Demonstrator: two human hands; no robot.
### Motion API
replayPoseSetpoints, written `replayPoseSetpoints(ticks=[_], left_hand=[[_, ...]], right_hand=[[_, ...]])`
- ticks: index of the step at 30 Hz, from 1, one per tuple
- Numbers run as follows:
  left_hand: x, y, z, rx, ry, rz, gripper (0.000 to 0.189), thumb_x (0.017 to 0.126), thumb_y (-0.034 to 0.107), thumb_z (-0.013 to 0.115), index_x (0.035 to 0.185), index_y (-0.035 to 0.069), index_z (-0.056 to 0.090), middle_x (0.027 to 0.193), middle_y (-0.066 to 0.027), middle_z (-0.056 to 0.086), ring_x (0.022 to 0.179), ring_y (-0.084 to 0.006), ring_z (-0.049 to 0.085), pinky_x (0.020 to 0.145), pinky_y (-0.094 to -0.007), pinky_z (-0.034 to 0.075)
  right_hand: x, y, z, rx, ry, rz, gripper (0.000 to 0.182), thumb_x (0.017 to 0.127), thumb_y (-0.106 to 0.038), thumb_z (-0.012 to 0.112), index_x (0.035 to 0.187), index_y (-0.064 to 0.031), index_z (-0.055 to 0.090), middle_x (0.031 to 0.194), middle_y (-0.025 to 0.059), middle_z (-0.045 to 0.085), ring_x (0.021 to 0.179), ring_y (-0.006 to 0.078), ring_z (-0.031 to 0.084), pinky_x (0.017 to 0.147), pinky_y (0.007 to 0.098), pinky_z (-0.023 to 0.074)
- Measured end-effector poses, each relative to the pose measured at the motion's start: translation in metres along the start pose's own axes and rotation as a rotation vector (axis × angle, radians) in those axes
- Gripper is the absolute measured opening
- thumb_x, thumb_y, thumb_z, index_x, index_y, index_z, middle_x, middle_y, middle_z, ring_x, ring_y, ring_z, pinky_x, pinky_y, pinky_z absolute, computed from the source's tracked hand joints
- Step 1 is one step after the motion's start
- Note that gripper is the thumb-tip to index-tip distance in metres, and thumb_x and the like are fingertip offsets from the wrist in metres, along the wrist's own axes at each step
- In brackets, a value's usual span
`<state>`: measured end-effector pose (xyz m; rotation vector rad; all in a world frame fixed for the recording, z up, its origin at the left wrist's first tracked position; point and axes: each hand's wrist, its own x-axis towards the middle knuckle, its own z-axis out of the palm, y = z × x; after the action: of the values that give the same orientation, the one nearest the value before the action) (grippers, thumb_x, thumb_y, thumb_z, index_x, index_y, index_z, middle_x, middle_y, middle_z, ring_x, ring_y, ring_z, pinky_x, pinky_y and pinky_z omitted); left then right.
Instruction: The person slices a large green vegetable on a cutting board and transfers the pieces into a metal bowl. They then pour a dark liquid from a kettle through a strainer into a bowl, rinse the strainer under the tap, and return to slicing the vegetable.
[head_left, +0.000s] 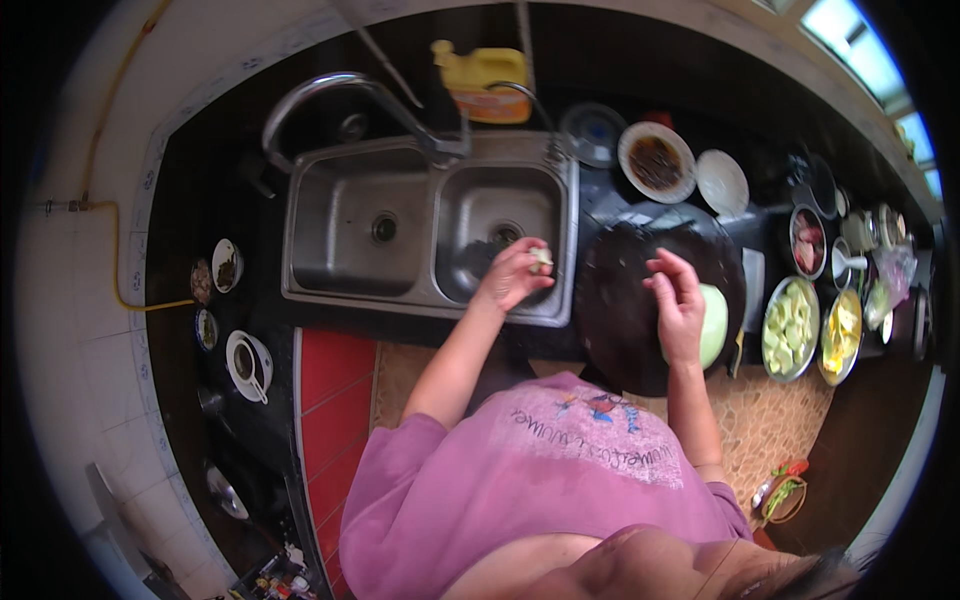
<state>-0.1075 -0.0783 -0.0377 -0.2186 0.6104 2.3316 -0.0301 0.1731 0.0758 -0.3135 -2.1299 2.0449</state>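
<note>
Over the right basin of the steel sink (571, 225), my left hand (517, 276) pinches a small pale piece (540, 260), perhaps vegetable trimming. My right hand (679, 307) is raised above a large round dark cutting board (615, 300), fingers curled and slightly apart, with nothing visible in them. A pale green peeled gourd or melon (714, 324) lies on the board, partly hidden by that hand and wrist. Along the board's right edge rests a cleaver (752, 281), its handle towards me. Dark scraps (484, 255) lie around the right basin's drain.
Right of the cleaver stand dishes of cut pale green chunks (790, 327) and yellow pieces (841, 330), plus a bowl of raw meat (808, 241). Behind the board are a bowl of dark soaking food (657, 161) and a white bowl (722, 182). A faucet (360, 82) arches over the sink.
</note>
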Motion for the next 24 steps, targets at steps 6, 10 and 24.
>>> replayPoseSetpoints(ticks=[6,10,24], left_hand=[[-0.089,0.159,-0.086,0.116,0.204,0.273,0.029,0.08,0.005,0.052,0.109,0.0,0.054,0.086,-0.0105,0.059,0.079,-0.0205,0.061,0.068,-0.0359,0.057],[-0.123,0.203,-0.146,0.079,0.369,0.38,0.026,0.085,0.008,0.053,0.109,0.0,0.055,0.086,-0.0097,0.06,0.079,-0.0203,0.06,0.071,-0.036,0.055],[-0.073,0.158,-0.066,1.102,0.413,0.555,0.038,0.096,0.024,0.042,0.123,-0.002,0.051,0.126,-0.0172,0.05,0.119,-0.0303,0.046,0.101,-0.0422,0.035]], right_hand=[[0.076,0.022,0.178,-0.165,-0.466,0.029,0.028,0.086,-0.004,0.056,0.114,-0.0017,0.057,0.097,0.0073,0.061,0.083,0.011,0.06,0.071,0.023,0.0488],[0.146,0.04,0.252,-0.313,-0.558,-0.073,0.027,0.085,-0.007,0.058,0.112,-0.0026,0.059,0.092,0.0078,0.063,0.077,0.0124,0.059,0.068,0.0255,0.0478],[0.086,0.11,0.33,0.926,-0.394,1.015,0.055,0.092,-0.051,0.042,0.118,-0.0032,0.05,0.112,0.0125,0.058,0.105,0.0275,0.054,0.092,0.0418,0.0437]])
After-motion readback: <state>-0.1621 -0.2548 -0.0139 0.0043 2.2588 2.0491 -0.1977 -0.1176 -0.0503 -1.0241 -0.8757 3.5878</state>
